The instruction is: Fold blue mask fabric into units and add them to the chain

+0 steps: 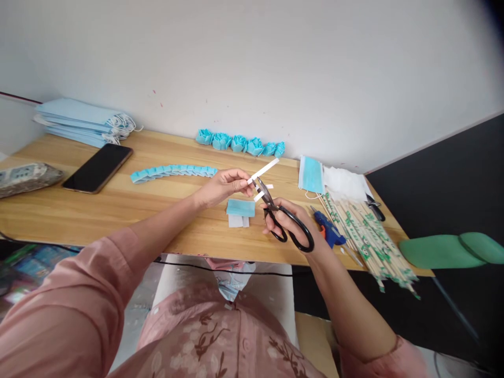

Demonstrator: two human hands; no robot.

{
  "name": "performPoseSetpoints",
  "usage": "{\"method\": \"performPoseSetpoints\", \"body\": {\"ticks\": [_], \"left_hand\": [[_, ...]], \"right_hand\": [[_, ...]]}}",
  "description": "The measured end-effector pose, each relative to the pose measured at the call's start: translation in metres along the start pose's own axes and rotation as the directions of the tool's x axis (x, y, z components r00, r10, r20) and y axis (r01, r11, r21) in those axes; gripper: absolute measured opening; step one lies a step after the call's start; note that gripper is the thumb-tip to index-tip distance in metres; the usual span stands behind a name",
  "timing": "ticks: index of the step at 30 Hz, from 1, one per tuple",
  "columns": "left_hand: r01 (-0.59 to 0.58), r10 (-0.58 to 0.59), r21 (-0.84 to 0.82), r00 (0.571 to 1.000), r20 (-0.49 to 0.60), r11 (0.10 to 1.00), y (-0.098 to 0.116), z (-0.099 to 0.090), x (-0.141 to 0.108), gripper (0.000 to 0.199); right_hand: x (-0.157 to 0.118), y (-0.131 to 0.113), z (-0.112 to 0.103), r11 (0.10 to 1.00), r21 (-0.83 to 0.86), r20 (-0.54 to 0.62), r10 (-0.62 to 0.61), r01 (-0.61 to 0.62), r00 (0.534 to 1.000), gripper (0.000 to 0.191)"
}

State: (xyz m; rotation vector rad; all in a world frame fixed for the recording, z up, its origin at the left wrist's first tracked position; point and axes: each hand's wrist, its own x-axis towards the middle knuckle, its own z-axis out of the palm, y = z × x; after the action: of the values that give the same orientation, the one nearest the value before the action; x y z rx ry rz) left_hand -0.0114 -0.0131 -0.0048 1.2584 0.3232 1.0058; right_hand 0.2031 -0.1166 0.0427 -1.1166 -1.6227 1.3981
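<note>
Between the fingertips of my left hand (pixel 230 185) is a narrow white strip (pixel 264 170) that points up to the right. My right hand (pixel 293 219) grips a pair of black-handled scissors (pixel 268 195), whose blades are at the strip close to my left fingers. Short white pieces (pixel 260 196) show beside the blades; whether they are cut loose I cannot tell. Under my hands, a small blue piece of mask fabric (pixel 241 208) lies over a white piece (pixel 236 220) on the table. Left of my left hand lies a curved row of folded blue pieces (pixel 173 172).
Several blue fabric flowers (pixel 238 143) line the wall. Stacked masks (pixel 82 121), a phone (pixel 98 168) and a stone-like block (pixel 29 178) are at left. On the right are a mask (pixel 311 175), a blue glue gun (pixel 329 227), wrapped chopsticks (pixel 370 239) and a green bottle-like object (pixel 441 251).
</note>
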Motion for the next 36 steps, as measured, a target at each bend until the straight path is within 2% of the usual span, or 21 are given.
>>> {"method": "performPoseSetpoints", "body": {"ticks": [7, 16, 25, 36], "left_hand": [[0.014, -0.014, 0.036, 1.0, 0.01, 0.999, -0.0006, -0.002, 0.0002, 0.029], [0.008, -0.009, 0.046, 1.0, 0.008, 0.999, -0.0004, -0.0024, 0.0004, 0.032], [-0.015, 0.014, 0.034, 0.999, 0.03, 0.999, 0.0012, -0.0017, 0.001, 0.031], [-0.02, 0.019, 0.034, 0.999, 0.033, 0.999, 0.0015, -0.0017, 0.0002, 0.029]], "right_hand": [[-0.0015, -0.0024, 0.0, 0.998, 0.048, 0.008, -0.032, 0.032, 0.999, 0.045], [-0.0039, -0.0068, -0.0005, 0.999, 0.044, -0.004, -0.016, 0.017, 1.0, 0.051], [-0.0045, -0.0031, -0.0001, 0.996, 0.084, 0.011, -0.021, 0.02, 1.0, 0.043], [-0.0059, 0.001, 0.0012, 0.992, 0.129, 0.026, -0.005, 0.002, 1.0, 0.046]]}}
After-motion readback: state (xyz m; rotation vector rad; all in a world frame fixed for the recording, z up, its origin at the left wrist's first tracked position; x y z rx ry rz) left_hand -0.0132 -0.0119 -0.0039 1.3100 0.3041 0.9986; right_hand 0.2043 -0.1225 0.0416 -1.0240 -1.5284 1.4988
